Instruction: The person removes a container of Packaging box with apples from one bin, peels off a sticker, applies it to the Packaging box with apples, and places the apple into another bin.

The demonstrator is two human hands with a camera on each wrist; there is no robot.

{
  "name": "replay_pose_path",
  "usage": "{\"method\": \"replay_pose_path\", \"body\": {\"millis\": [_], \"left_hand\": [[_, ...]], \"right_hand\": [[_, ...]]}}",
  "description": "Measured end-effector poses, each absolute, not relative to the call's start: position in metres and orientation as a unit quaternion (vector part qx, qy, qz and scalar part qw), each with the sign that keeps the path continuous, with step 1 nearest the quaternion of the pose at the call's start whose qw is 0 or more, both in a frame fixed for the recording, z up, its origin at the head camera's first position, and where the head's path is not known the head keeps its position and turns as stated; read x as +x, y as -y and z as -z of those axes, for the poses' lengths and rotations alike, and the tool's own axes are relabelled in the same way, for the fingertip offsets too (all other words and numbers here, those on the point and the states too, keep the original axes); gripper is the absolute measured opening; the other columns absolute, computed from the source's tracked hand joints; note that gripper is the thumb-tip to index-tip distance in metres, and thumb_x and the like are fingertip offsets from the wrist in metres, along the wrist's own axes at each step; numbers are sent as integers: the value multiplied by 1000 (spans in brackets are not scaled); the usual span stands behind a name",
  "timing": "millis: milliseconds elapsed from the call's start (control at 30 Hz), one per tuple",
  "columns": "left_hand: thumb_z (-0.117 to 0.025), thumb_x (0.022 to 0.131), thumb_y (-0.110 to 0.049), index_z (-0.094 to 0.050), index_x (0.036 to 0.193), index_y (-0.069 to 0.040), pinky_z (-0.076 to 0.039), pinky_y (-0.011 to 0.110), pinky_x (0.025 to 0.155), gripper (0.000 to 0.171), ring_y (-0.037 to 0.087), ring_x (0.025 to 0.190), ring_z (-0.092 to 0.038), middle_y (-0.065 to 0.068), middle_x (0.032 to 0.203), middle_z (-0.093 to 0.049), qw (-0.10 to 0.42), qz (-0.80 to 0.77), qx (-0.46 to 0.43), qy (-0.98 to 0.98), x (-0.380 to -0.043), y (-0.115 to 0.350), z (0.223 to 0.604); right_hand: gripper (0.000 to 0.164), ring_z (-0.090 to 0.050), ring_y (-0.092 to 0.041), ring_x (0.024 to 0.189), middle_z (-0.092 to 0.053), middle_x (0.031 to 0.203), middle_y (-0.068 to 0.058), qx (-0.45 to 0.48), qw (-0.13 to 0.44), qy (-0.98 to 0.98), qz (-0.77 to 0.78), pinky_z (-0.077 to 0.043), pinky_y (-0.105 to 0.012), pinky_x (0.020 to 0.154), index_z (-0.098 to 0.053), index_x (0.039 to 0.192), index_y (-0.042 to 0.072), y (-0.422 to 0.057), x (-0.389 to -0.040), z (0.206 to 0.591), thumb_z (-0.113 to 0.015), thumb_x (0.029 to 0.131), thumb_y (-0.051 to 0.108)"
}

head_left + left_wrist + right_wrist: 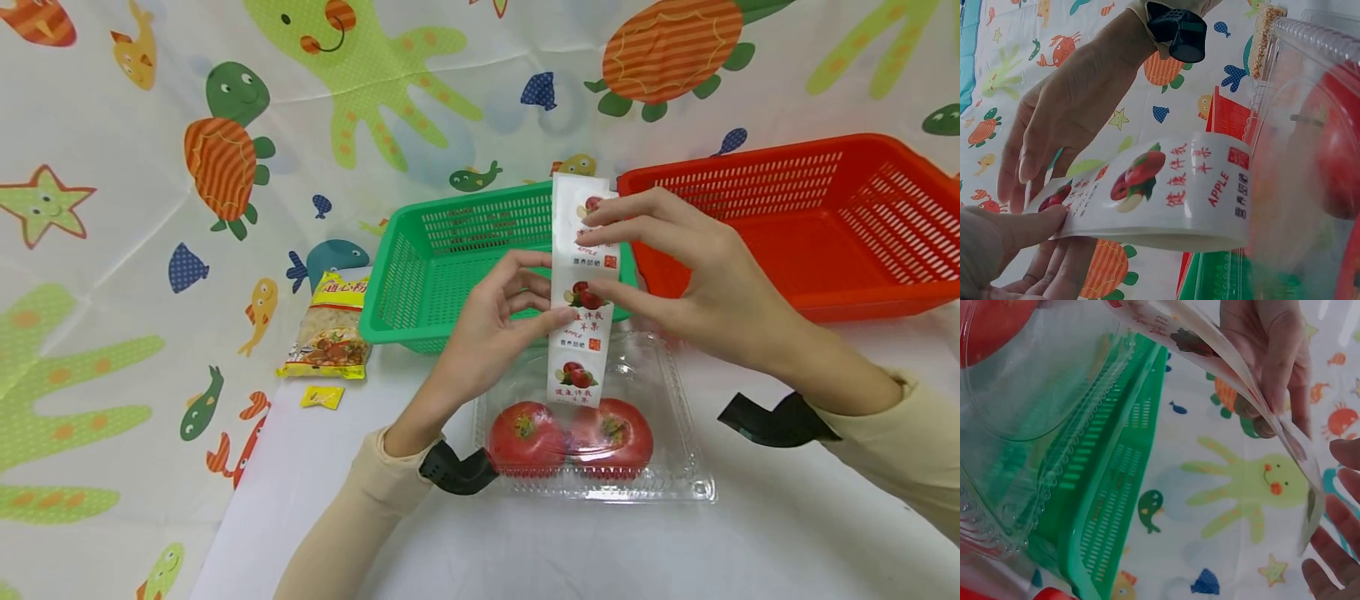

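In the head view, my left hand [498, 325] pinches a strip of apple stickers [576, 367] between thumb and fingers. The strip hangs upright above a lidded clear plastic box [678, 433] with two red apples [525, 433] inside. My right hand [690, 267] is at the strip's upper part, its fingers spread and loosely bent. In the right wrist view, the right fingers [1335, 550] lie beside the strip's free end; whether they touch it I cannot tell. The left wrist view shows the sticker strip [1204, 206] curving towards the box, with the left thumb [1029, 228] pressed on it.
Behind the box stands a green basket [397, 275], with a red basket [780, 304] to its right. A yellow-topped food packet [326, 329] and a small yellow sachet [322, 397] lie at the left. A curtain [450, 75] with sea animals hangs behind.
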State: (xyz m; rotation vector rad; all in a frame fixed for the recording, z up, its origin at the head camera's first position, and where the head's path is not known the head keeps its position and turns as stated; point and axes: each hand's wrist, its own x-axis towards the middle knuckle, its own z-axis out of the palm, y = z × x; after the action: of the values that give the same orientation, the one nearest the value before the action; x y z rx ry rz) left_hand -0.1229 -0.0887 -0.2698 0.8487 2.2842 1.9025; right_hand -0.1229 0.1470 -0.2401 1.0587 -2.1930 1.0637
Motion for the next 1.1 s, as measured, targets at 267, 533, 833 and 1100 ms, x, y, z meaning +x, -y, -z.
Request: {"method": "replay_pose_path", "body": {"millis": [267,533,833,1100], "left_hand": [[-70,95,10,-48,139,2,-63,46,85,50,29,94,-70,22,113,-64,28,-623,305,-720,-119,88,269],[-69,95,10,-47,138,1,-64,43,82,50,29,92,-70,22,112,-63,8,-618,317,-719,-117,87,271],[-73,95,5,-52,133,-2,-64,35,77,44,22,92,-70,17,109,-69,-45,-578,326,-747,-116,87,271],[-73,94,6,-52,132,-2,-64,35,76,44,23,92,-70,18,111,-69,-53,-572,329,-750,-118,92,271]], "right_hand": [[43,-65,-12,111,-73,114,-4,381,231,804,-395,-49,-12,95,-77,117,2,-144,-121,243,-89,76,-7],[43,-68,-6,99,-74,109,4,390,212,792,-420,-53,-14,89,-78,117,6,-143,-122,245,-88,77,-7],[43,-72,-6,94,-75,107,4,376,178,791,-449,-57,-16,86,-78,116,4,-142,-122,245,-85,78,-13],[36,-73,-9,92,-75,104,3,349,147,783,-493,-58,-17,83,-79,115,5,-141,-120,245,-78,84,-14]]}}
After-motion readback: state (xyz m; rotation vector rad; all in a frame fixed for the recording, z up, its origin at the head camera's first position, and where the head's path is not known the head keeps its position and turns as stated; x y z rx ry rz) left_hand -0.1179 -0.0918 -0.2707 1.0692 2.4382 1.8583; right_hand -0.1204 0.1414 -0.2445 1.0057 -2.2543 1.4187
